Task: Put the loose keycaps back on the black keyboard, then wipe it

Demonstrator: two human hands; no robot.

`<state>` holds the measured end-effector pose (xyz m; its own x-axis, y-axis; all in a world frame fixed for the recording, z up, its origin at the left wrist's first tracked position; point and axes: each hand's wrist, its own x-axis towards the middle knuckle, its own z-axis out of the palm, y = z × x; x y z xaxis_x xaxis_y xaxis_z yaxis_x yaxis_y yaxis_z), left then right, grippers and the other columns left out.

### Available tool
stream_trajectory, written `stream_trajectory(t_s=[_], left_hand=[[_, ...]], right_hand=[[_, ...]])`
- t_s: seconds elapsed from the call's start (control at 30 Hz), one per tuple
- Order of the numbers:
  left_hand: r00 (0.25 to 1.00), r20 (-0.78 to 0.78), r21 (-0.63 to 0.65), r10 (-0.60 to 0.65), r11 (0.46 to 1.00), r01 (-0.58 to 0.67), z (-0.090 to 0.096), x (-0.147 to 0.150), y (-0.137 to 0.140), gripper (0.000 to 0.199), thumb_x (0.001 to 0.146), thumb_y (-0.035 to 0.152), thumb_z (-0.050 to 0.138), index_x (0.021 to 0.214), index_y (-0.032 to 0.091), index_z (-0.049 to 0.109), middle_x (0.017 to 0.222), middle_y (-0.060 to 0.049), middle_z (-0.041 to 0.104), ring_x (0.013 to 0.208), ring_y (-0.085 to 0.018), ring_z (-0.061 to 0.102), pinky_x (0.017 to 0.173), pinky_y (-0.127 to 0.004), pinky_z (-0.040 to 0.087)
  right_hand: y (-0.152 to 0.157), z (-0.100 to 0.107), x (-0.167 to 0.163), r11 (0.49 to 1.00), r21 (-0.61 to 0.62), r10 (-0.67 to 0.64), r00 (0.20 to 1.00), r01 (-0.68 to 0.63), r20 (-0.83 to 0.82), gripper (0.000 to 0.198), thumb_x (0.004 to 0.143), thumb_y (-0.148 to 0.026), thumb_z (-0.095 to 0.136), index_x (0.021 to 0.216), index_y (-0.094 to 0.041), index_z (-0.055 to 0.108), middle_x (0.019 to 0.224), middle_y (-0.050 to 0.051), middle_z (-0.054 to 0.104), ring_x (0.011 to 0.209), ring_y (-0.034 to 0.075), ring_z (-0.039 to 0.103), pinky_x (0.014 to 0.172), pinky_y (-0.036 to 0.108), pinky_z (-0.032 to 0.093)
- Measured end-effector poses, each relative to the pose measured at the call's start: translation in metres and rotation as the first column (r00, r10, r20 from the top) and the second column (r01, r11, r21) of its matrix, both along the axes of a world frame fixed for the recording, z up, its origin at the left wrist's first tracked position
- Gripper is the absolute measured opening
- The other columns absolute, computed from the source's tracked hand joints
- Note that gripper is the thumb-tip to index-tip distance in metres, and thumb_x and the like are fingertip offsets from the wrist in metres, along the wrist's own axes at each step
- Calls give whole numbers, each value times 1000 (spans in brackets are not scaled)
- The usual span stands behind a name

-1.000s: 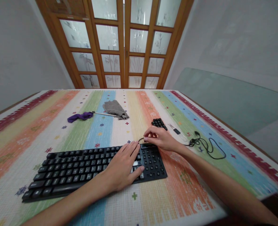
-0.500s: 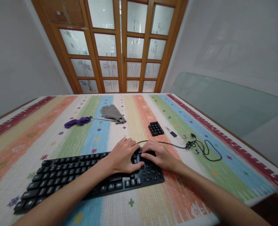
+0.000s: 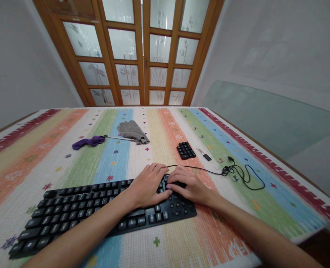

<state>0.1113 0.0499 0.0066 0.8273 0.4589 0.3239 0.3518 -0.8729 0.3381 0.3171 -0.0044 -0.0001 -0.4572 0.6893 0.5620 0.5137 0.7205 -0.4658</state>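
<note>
A black keyboard (image 3: 78, 206) lies slightly angled on the striped tablecloth, with bare switches showing on its right-hand number area. My left hand (image 3: 149, 186) rests across its right half, fingers together over the far edge and thumb reaching right, gripping it. Beside it, my right hand (image 3: 189, 184) is bent over the upper right corner, its thumb and fingers drawn together. Whatever those fingertips pinch is hidden. Beyond my hands sits a block of loose black keycaps (image 3: 186, 150). A small tool with a black grip and wire loops (image 3: 207, 157) lies to its right.
The keyboard's black cable (image 3: 241, 176) runs right and ends in a loose tangle. Farther back lie a grey cloth (image 3: 133, 131), a thin light stick (image 3: 118, 138) and a purple cloth (image 3: 88, 142). The tablecloth (image 3: 159, 257) covers the table; glazed wooden doors (image 3: 145, 63) stand behind.
The view has tilted down slightly, so the doors sit higher in the picture. Both hands keep nearly the same place on the keyboard.
</note>
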Motion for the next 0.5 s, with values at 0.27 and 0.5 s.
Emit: stream_trajectory(t_s=[0.27,0.5], left_hand=[[986,169,-58,-6,998,16,5,-3,0,18,80,23,65,96,19,59,107,-8,61,103,-26,54,93,-43,46],[986,160,-70,-48,996,60,6,-4,0,11,89,24,59,99,19,62,106,-8,62,103,-25,55,92,-43,47]], right_hand=[[-3,0,0,999,36,18,1000,-17,-19,15,89,-13,60,99,-19,68,92,7,72,86,20,64,79,40,53],[-5,0,4,996,-45,-81,997,80,-9,21,88,-18,63,109,-18,65,94,8,70,87,21,62,75,36,54]])
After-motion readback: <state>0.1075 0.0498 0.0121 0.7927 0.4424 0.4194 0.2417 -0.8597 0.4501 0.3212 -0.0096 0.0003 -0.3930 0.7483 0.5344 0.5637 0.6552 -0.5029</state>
